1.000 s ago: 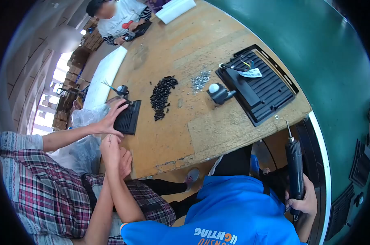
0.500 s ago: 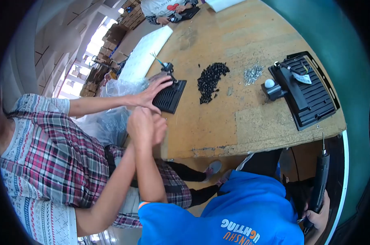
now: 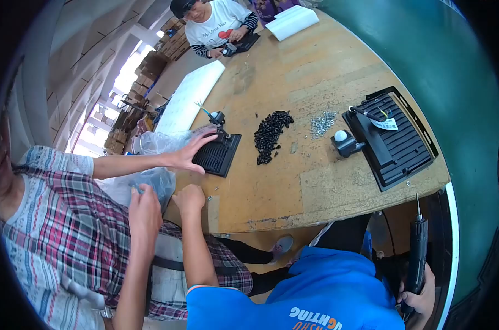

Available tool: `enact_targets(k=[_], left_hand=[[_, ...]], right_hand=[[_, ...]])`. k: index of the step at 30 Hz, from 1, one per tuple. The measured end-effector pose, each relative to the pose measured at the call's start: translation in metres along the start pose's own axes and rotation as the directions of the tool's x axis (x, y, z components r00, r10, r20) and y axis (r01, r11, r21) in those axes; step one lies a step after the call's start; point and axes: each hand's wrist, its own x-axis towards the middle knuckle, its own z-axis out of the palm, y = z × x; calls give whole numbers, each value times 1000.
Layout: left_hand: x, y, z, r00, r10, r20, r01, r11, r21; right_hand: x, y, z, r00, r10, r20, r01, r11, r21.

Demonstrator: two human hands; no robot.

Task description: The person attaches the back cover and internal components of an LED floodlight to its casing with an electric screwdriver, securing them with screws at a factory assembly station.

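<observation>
My left hand (image 3: pixel 189 200) is closed at the table's near edge, knuckles up; anything inside its fingers is hidden. Down at the right, beside the table corner, my right hand (image 3: pixel 420 294) wraps round a black electric screwdriver (image 3: pixel 418 247) with its bit pointing up. A finned black floodlight (image 3: pixel 219 157) with a sensor and loose wires lies beyond my left hand, under a co-worker's spread hand (image 3: pixel 188 155). That co-worker's other hand (image 3: pixel 144 212) is raised left of mine, fingertips pinched. Another finned floodlight (image 3: pixel 401 143) with a white-domed sensor (image 3: pixel 342 137) lies at the right.
A heap of black screws (image 3: pixel 270 135) and a scatter of small silver washers or nuts (image 3: pixel 322 124) lie mid-table. Clear plastic bags (image 3: pixel 158 184) hang at the left edge near white foam (image 3: pixel 192 93). Across the table, another person (image 3: pixel 219 27) handles a black fixture.
The co-worker's lower hand has drawn back to the left, away from my left hand, which it overlapped before. My view has shifted, bringing more of the far person into sight.
</observation>
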Motion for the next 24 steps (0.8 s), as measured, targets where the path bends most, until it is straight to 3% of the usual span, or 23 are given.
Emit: enact_targets(k=[1, 5, 7, 10, 12, 14, 15, 17, 19, 20, 21, 23, 24], left_hand=[[-4, 8, -6, 995, -78, 59, 80, 996, -26], [-52, 42, -78, 955, 47, 294, -37, 999, -39], [-75, 78, -87, 950, 258, 177, -162, 889, -428], [-93, 119, -95, 886, 442, -141, -353, 446, -823], [-74, 126, -90, 882, 462, -92, -343, 495, -798], [-50, 139, -70, 844, 444, -300, -490, 410, -770], [-39, 146, -68, 838, 450, -309, -498, 399, -770], [-24, 159, -64, 762, 382, -522, -640, 323, -697], [-12, 166, -62, 670, 432, -604, -742, 362, -564], [-10, 169, -59, 702, 430, -568, -712, 392, -582], [-7, 169, -59, 658, 451, -603, -751, 331, -572], [-12, 170, -63, 669, 443, -596, -740, 325, -589], [-16, 168, -68, 680, 445, -583, -731, 341, -591]], right_hand=[[1, -6, 5, 999, 36, -25, -36, 999, 7], [4, -17, 17, 990, 106, -95, -105, 994, 20], [5, -17, 17, 989, 111, -95, -111, 994, 8], [3, -18, 19, 988, 140, -57, -141, 990, -17], [1, -17, 19, 987, 147, -65, -149, 989, -18], [0, -17, 20, 986, 150, -71, -151, 988, -20], [2, -18, 21, 986, 147, -74, -149, 989, -18], [1, -18, 24, 982, 155, -105, -156, 988, -8], [-3, -21, 20, 980, 181, -82, -186, 981, -54], [-4, -27, 21, 980, 188, -65, -193, 978, -74], [-7, -30, 21, 986, 163, -33, -166, 983, -84], [-13, -36, 17, 986, 165, 4, -161, 969, -186], [-16, -38, 15, 986, 163, -48, -169, 970, -177]])
